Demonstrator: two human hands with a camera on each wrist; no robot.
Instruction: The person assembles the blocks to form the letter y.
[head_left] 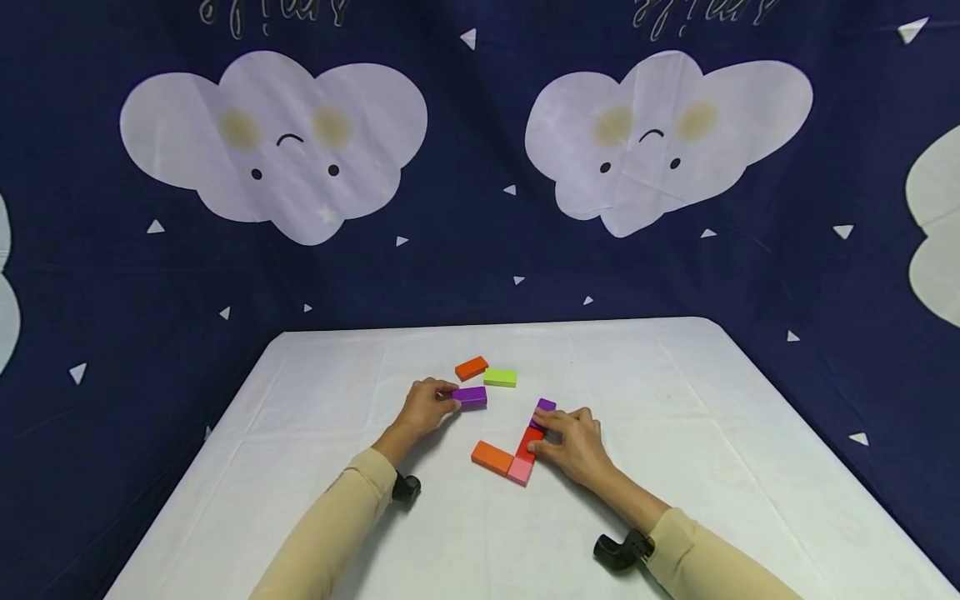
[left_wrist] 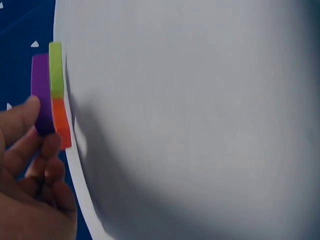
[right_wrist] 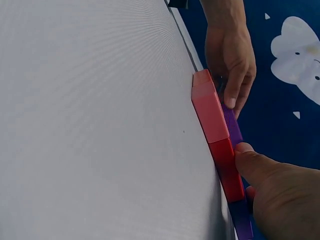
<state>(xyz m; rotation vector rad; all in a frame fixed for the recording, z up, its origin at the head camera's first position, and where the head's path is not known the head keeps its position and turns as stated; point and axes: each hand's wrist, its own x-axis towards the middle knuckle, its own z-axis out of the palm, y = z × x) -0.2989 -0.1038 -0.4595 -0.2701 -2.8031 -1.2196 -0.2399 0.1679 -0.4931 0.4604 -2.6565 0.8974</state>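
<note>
Pinching: left hand (head_left: 426, 408) fingers nip purple block (head_left: 471, 396), frame centre | right hand (head_left: 573, 446) fingers curled, pinching red block (head_left: 529, 442) | tabletop (head_left: 712, 417) white.

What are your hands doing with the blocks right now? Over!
Left hand pinches purple block. Right hand grips red block in the row beside pink block and orange block. Nothing blocking between them.

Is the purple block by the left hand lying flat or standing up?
Lying flat. The purple block rests on its wide face on the table, and the left hand pinches its end.
</note>
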